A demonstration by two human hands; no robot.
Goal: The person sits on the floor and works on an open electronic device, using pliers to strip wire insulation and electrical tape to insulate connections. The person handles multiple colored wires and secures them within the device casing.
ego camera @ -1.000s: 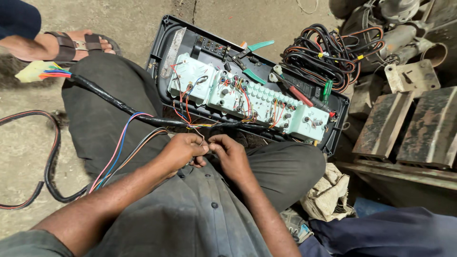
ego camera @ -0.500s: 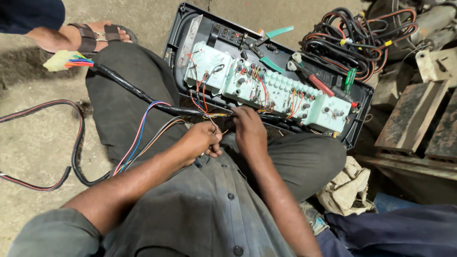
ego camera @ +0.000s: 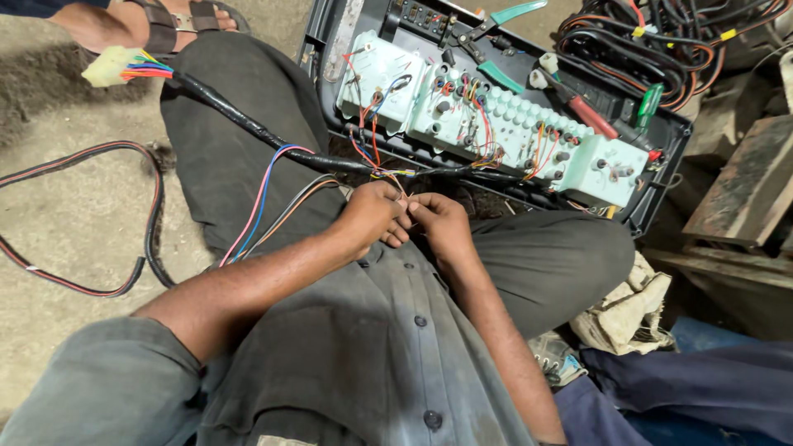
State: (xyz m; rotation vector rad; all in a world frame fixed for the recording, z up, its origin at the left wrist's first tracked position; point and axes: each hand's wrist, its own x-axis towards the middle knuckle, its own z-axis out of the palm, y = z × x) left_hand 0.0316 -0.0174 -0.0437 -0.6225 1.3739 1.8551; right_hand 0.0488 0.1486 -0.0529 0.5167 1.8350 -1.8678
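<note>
My left hand (ego camera: 373, 216) and my right hand (ego camera: 438, 223) meet over my lap, both pinching thin coloured wires (ego camera: 395, 175) that branch off a black taped wire harness (ego camera: 248, 124). The harness runs from a pale connector plug (ego camera: 107, 66) at upper left across my knee to the back of a pale green instrument cluster (ego camera: 496, 124). The cluster lies face down in a black housing (ego camera: 330, 33) against my legs, with many small red and orange wires on its terminals.
Green-handled pliers (ego camera: 496, 25), a red-handled screwdriver (ego camera: 586, 111) and a green tester (ego camera: 648, 103) lie on the housing. A tangle of black cables (ego camera: 644, 41) sits at upper right, loose cable (ego camera: 83, 223) on the ground at left. Another person's sandalled foot (ego camera: 157, 21) is at top left. Rags (ego camera: 619, 314) lie right.
The view has shifted so the cluster sits higher in frame. My hands stay together on the thin wires, fingers working slightly; the harness has not moved noticeably.
</note>
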